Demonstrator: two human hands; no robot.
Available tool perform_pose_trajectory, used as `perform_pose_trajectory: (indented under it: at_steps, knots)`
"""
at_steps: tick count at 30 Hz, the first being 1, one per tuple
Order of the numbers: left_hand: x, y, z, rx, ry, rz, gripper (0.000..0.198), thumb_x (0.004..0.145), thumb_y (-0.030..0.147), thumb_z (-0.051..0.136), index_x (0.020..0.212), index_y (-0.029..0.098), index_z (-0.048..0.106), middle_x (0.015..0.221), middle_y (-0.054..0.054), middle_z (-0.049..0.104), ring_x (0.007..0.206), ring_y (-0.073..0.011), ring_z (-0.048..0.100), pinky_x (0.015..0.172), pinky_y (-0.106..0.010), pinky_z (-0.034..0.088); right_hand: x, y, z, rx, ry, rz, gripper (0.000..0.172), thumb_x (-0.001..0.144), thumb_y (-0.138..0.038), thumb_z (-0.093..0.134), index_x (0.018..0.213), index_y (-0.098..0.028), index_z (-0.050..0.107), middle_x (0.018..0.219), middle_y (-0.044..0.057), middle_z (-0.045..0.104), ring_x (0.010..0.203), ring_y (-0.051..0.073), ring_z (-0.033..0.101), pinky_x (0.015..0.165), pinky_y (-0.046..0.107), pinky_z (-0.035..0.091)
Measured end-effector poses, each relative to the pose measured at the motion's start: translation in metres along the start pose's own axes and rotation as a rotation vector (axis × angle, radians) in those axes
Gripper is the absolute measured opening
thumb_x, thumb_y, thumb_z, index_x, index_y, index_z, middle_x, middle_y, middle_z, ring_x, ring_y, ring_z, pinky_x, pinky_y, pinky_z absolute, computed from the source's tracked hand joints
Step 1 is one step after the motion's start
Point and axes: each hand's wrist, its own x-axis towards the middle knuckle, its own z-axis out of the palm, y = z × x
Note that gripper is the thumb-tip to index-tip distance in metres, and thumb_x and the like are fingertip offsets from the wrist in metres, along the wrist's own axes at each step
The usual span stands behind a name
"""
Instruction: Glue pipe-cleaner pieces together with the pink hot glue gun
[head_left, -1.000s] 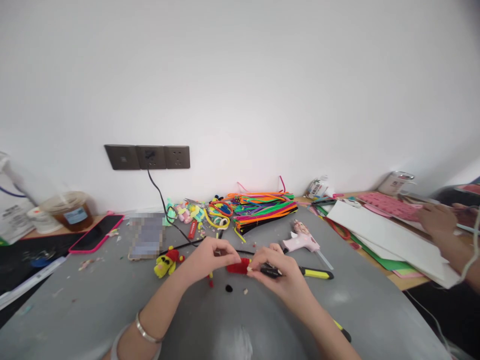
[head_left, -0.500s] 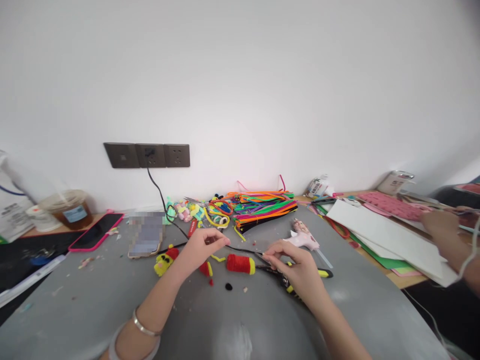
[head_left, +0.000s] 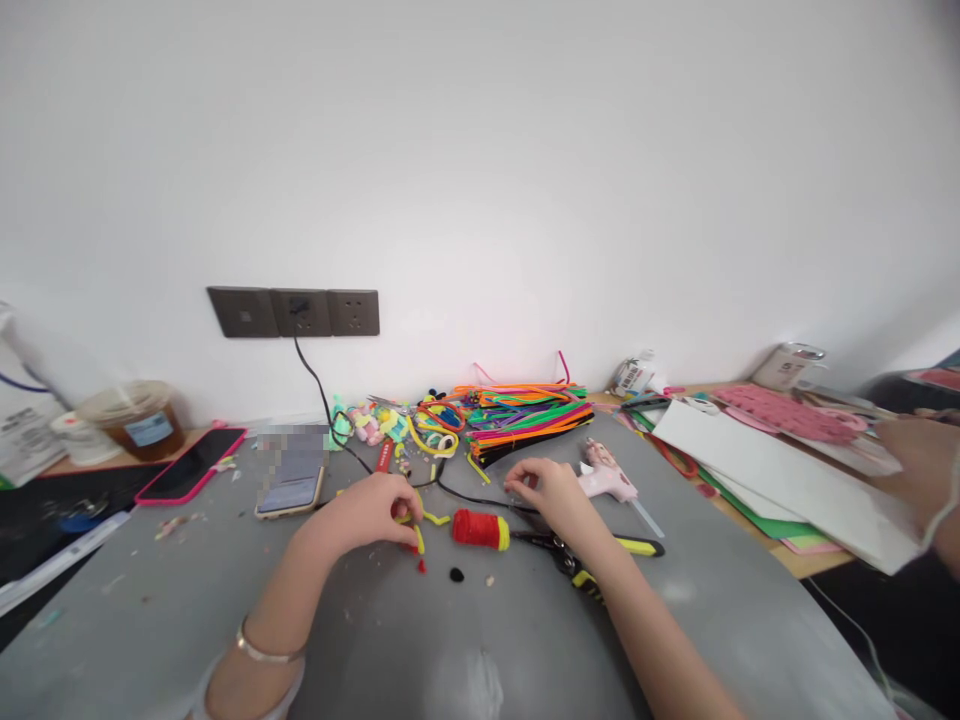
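Note:
My left hand (head_left: 367,512) is closed on a small red and yellow pipe-cleaner piece (head_left: 414,538) on the grey table top (head_left: 187,600). My right hand (head_left: 546,488) has its fingers curled down, pinching the end of a thin black strand (head_left: 472,498) that runs left across the table. Between the hands lies a red fuzzy roll with a yellow end (head_left: 480,528). Cutters with yellow handles (head_left: 600,548) lie under my right wrist. A small black pompom (head_left: 457,575) sits in front of the roll.
A pink glue gun (head_left: 607,480) lies right of my right hand. Behind it is a pile of coloured pipe cleaners (head_left: 525,410). Two phones (head_left: 191,465) (head_left: 289,490) and an iced drink (head_left: 139,415) sit left. Another person's hand (head_left: 919,460) rests by white paper (head_left: 780,480).
My left hand let go of the black strand, dropped down and closed on the red and yellow piece. My right hand moved up and back from the cutters. The other person's hand slid right.

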Motion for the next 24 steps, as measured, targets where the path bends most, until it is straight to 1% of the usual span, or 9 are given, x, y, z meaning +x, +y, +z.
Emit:
perform_pose_trajectory:
  at_steps: [3, 5, 7, 10, 13, 16, 18, 21, 24]
  knots:
    - [0.002, -0.002, 0.006, 0.06, 0.009, -0.01, 0.022, 0.061, 0.032, 0.079, 0.079, 0.02, 0.073, 0.07, 0.003, 0.055, 0.063, -0.0157, 0.052, 0.056, -0.025, 0.032, 0.006, 0.004, 0.008, -0.051, 0.007, 0.017, 0.015, 0.077, -0.026, 0.062, 0.068, -0.024, 0.075, 0.072, 0.002, 0.076, 0.066, 0.02, 0.065, 0.069, 0.032, 0.044]
    - [0.002, -0.002, 0.007, 0.066, 0.016, 0.002, 0.019, 0.06, 0.03, 0.079, 0.075, 0.02, 0.071, 0.069, 0.003, 0.053, 0.064, -0.0159, 0.051, 0.057, -0.024, 0.032, 0.005, 0.009, 0.009, -0.077, 0.036, 0.032, 0.018, 0.077, -0.024, 0.06, 0.073, -0.024, 0.077, 0.078, 0.004, 0.078, 0.069, 0.021, 0.065, 0.071, 0.034, 0.044]
    - [0.001, 0.001, 0.005, 0.049, 0.001, 0.029, 0.016, 0.062, 0.03, 0.078, 0.07, 0.019, 0.069, 0.07, 0.003, 0.053, 0.066, -0.0161, 0.05, 0.058, -0.025, 0.034, 0.001, 0.017, 0.004, -0.091, 0.08, 0.058, 0.025, 0.079, -0.025, 0.054, 0.083, -0.024, 0.079, 0.086, 0.007, 0.079, 0.072, 0.023, 0.066, 0.072, 0.036, 0.046]
    - [-0.002, 0.007, -0.001, -0.007, 0.008, 0.106, 0.016, 0.068, 0.034, 0.075, 0.069, 0.019, 0.067, 0.075, 0.001, 0.056, 0.072, -0.0173, 0.053, 0.064, -0.026, 0.038, -0.011, 0.032, -0.016, -0.101, 0.148, 0.132, 0.034, 0.083, -0.031, 0.048, 0.092, -0.021, 0.079, 0.09, 0.01, 0.078, 0.073, 0.024, 0.067, 0.071, 0.036, 0.048]
    - [-0.003, 0.011, -0.007, -0.114, 0.126, 0.151, 0.017, 0.076, 0.037, 0.069, 0.074, 0.02, 0.064, 0.081, 0.0, 0.063, 0.078, -0.0186, 0.057, 0.072, -0.027, 0.042, -0.027, 0.049, -0.043, -0.115, 0.184, 0.268, 0.034, 0.08, -0.036, 0.05, 0.088, -0.021, 0.079, 0.074, 0.01, 0.076, 0.065, 0.026, 0.067, 0.064, 0.037, 0.048]
    - [-0.002, 0.011, -0.009, -0.239, 0.231, 0.114, 0.023, 0.081, 0.043, 0.066, 0.081, 0.02, 0.061, 0.08, -0.001, 0.067, 0.074, -0.0176, 0.059, 0.067, -0.027, 0.043, -0.037, 0.059, -0.059, -0.096, 0.135, 0.386, 0.033, 0.079, -0.04, 0.05, 0.087, -0.023, 0.077, 0.051, 0.004, 0.067, 0.048, 0.024, 0.061, 0.056, 0.036, 0.046]
    - [0.001, 0.009, -0.008, -0.271, 0.284, 0.096, 0.027, 0.081, 0.046, 0.066, 0.084, 0.02, 0.062, 0.078, -0.001, 0.067, 0.068, -0.0164, 0.058, 0.062, -0.026, 0.042, -0.038, 0.061, -0.059, -0.07, 0.099, 0.428, 0.033, 0.079, -0.038, 0.049, 0.09, -0.024, 0.076, 0.044, 0.001, 0.063, 0.044, 0.024, 0.06, 0.055, 0.035, 0.045]
    - [0.006, 0.006, -0.006, -0.257, 0.362, 0.114, 0.026, 0.08, 0.045, 0.067, 0.084, 0.02, 0.064, 0.074, 0.0, 0.066, 0.066, -0.0159, 0.058, 0.06, -0.026, 0.042, -0.03, 0.061, -0.049, -0.014, 0.069, 0.45, 0.032, 0.078, -0.033, 0.049, 0.093, -0.025, 0.076, 0.04, -0.001, 0.061, 0.045, 0.024, 0.062, 0.055, 0.034, 0.045]
    - [0.008, 0.003, -0.005, -0.261, 0.432, 0.12, 0.026, 0.079, 0.044, 0.069, 0.082, 0.019, 0.064, 0.072, 0.0, 0.065, 0.066, -0.0165, 0.058, 0.06, -0.026, 0.044, -0.023, 0.062, -0.038, 0.068, 0.054, 0.458, 0.025, 0.077, -0.034, 0.049, 0.082, -0.027, 0.073, 0.037, -0.003, 0.058, 0.038, 0.022, 0.058, 0.05, 0.034, 0.044]
